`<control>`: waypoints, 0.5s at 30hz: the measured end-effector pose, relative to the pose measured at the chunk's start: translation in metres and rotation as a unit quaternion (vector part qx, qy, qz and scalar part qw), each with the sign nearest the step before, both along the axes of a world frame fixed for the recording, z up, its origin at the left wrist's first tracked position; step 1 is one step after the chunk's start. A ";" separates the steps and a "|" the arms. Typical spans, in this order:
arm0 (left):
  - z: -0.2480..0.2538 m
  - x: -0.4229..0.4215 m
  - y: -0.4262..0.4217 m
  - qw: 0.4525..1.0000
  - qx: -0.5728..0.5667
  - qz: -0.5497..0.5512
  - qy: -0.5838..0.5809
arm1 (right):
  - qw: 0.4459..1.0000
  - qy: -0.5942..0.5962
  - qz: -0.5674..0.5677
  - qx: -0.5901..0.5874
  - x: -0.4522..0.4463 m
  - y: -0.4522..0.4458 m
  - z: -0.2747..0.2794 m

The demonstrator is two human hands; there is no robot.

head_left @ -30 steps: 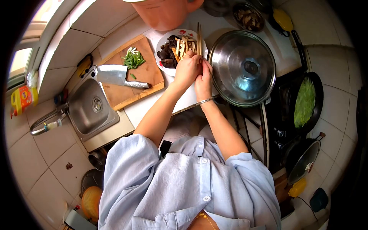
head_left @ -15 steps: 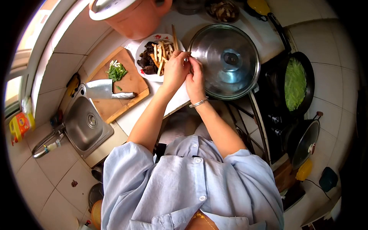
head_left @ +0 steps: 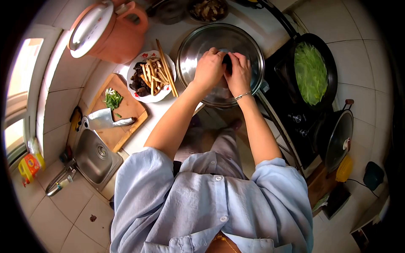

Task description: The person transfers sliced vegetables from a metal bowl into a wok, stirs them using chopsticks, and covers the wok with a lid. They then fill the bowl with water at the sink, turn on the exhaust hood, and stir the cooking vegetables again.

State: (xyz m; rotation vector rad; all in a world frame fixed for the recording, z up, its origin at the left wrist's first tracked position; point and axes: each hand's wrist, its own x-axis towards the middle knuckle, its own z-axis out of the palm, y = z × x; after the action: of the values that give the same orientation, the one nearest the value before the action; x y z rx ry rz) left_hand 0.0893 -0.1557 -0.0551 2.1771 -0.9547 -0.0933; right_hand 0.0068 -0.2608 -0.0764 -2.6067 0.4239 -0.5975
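A round glass lid [head_left: 192,55] with a metal rim sits on the counter, its black knob [head_left: 228,64] near the middle. My left hand [head_left: 209,67] grips the knob from the left, fingers bent around it. From the right side my right hand [head_left: 238,75], with a silver bracelet at the wrist, closes on the same knob. What lies under the lid is hard to make out. Left of the lid is a white floral plate [head_left: 154,99] with pale strips [head_left: 157,75] and black fungus [head_left: 140,82]. A pair of chopsticks [head_left: 167,67] rests across its right edge.
A cutting board [head_left: 133,107] holds chopped green onion [head_left: 113,99] and a cleaver [head_left: 101,119], near the sink [head_left: 95,154]. On the stove stands a frying pan of greens [head_left: 311,74]. An orange lidded pot [head_left: 126,40] and a dark bowl [head_left: 207,9] stand behind.
My hands have moved from beside the plate, where their fingers met, onto the lid's knob. The view has shifted, so the plate and lid sit further left.
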 end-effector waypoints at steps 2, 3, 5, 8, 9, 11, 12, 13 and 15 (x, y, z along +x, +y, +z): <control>0.001 0.001 -0.002 1.000 0.020 0.005 0.013 | 1.000 -0.002 0.009 -0.001 0.003 -0.003 0.000; 0.001 0.001 -0.001 0.999 0.025 0.011 0.023 | 1.000 -0.005 0.015 0.006 0.005 -0.002 -0.003; -0.002 -0.001 -0.004 0.999 0.023 0.012 0.043 | 1.000 -0.014 0.017 0.007 0.008 -0.005 -0.008; -0.004 -0.001 -0.007 0.999 0.002 0.007 0.032 | 0.999 -0.040 0.010 0.022 0.011 -0.005 -0.015; 0.005 -0.004 -0.007 0.999 0.007 0.018 0.028 | 0.999 -0.039 0.015 0.034 0.008 -0.002 -0.002; 0.015 -0.004 -0.003 1.000 -0.002 0.018 0.016 | 0.998 -0.047 0.015 0.031 0.005 0.001 0.014; 0.024 -0.004 0.000 1.000 0.000 0.016 -0.001 | 0.998 -0.048 0.018 0.036 0.005 0.003 0.025; 0.036 -0.005 0.002 1.000 0.001 0.015 -0.018 | 0.998 -0.049 0.021 0.041 0.004 0.005 0.036; 0.062 -0.010 0.006 1.000 0.004 0.015 -0.012 | 0.997 -0.065 0.026 0.023 0.000 0.007 0.060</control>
State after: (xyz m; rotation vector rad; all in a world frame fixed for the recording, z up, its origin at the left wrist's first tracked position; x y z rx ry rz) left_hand 0.0793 -0.1501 0.0071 2.2039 -0.9356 -0.0576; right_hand 0.0069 -0.2539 -0.0166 -2.5098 0.3222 -0.7266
